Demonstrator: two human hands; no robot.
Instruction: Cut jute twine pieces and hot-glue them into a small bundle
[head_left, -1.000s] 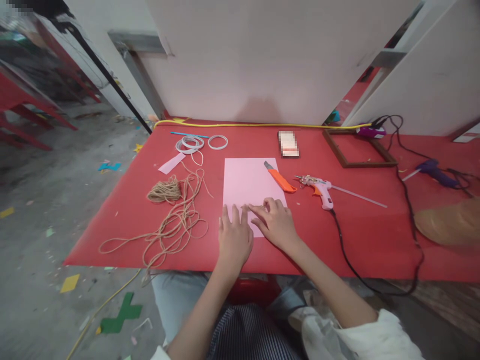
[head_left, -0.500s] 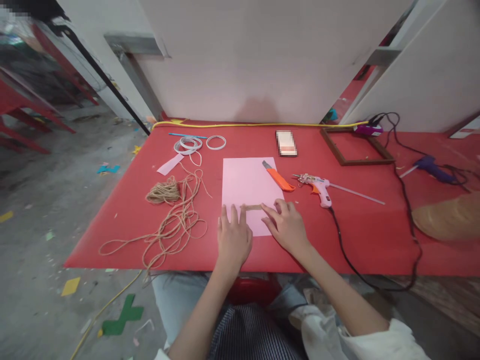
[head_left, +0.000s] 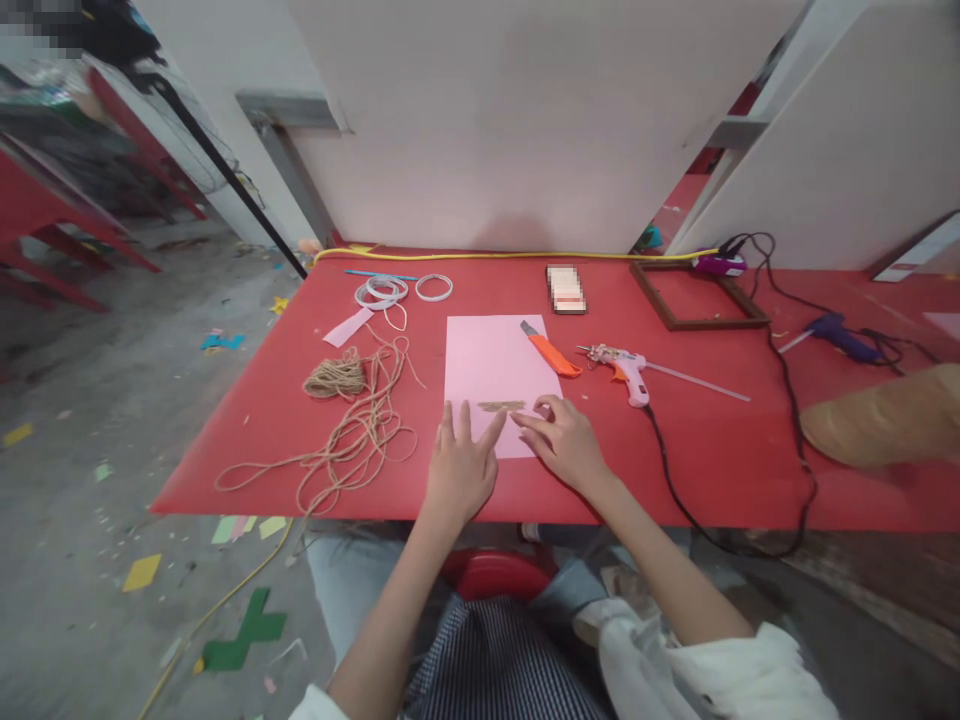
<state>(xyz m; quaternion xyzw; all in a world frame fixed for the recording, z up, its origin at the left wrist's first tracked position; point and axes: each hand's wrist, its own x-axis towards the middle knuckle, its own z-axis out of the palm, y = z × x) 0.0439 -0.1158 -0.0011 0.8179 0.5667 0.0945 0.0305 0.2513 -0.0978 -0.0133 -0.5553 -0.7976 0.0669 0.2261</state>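
Short brown twine strip [head_left: 501,406] lies on a pink paper sheet [head_left: 491,350], just beyond the left hand [head_left: 459,470]'s flat, spread fingers and beside the right hand [head_left: 568,442]'s loosely curled, empty fingertips.

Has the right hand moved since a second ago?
Yes: the right hand slid rightward along the pink paper, away from the left hand, uncovering a brown strip.

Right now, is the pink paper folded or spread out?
Spread out. The pink paper lies flat as one rectangle on the red table, no fold visible; left hand and right hand rest on it.
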